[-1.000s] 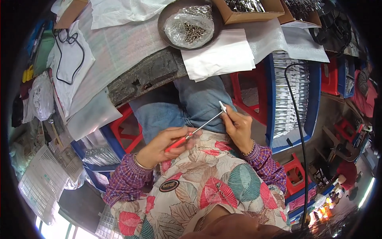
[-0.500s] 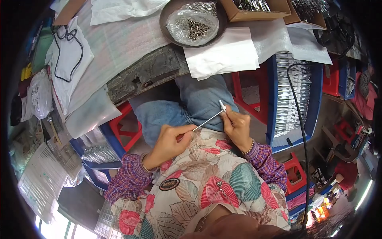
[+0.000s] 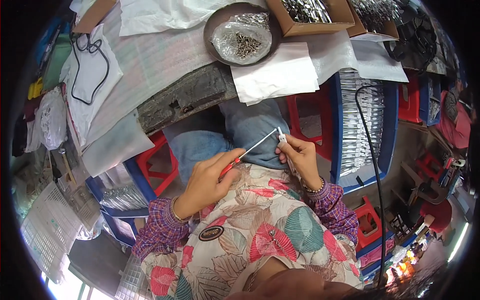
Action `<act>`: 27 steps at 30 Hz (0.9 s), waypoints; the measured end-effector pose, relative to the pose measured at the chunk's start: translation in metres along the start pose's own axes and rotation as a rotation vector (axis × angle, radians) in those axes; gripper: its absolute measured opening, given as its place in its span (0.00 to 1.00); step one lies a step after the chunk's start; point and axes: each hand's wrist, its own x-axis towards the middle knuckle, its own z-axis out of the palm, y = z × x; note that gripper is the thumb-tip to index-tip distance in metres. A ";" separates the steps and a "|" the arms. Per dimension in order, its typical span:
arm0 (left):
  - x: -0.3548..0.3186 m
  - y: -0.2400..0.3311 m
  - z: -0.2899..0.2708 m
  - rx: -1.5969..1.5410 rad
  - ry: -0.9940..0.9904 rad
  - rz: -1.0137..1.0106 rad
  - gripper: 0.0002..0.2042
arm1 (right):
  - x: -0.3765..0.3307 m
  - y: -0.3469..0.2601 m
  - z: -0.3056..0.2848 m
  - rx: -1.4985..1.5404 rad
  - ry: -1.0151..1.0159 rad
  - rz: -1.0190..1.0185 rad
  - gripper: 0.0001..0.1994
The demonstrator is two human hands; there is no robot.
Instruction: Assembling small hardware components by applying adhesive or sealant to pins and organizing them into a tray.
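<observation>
My left hand [image 3: 212, 180] is closed round the red handle of a screwdriver [image 3: 258, 148], its thin metal shaft slanting up to the right over my lap. In my right hand [image 3: 301, 157] I pinch a small, narrow white part with holes [image 3: 282, 137], upright between thumb and fingers. The shaft's tip lies right beside the upper end of this part; whether they touch I cannot tell. My fingers cover the part's lower portion.
Ahead on the bench stand a dark round pan [image 3: 212, 46] with a plastic bag of small metal pieces [image 3: 247, 46], and cardboard boxes [image 3: 320, 27] of metal parts. Blue crates [image 3: 392, 130] with rows of silvery parts flank my knees. A black cable [image 3: 374, 135] hangs at right.
The screwdriver tip has shifted off the white part to its upper end, and its red handle now shows. My right hand has turned the part more upright. The whole view has shifted slightly.
</observation>
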 end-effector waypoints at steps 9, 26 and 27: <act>-0.005 -0.006 0.006 0.054 -0.007 0.036 0.17 | 0.001 -0.001 0.000 0.013 0.013 0.024 0.13; -0.005 0.000 0.006 0.251 -0.046 0.101 0.16 | -0.001 0.003 0.009 -0.329 0.135 -0.250 0.12; -0.004 0.001 0.003 0.226 -0.080 0.082 0.16 | -0.001 0.003 0.009 -0.360 0.143 -0.290 0.12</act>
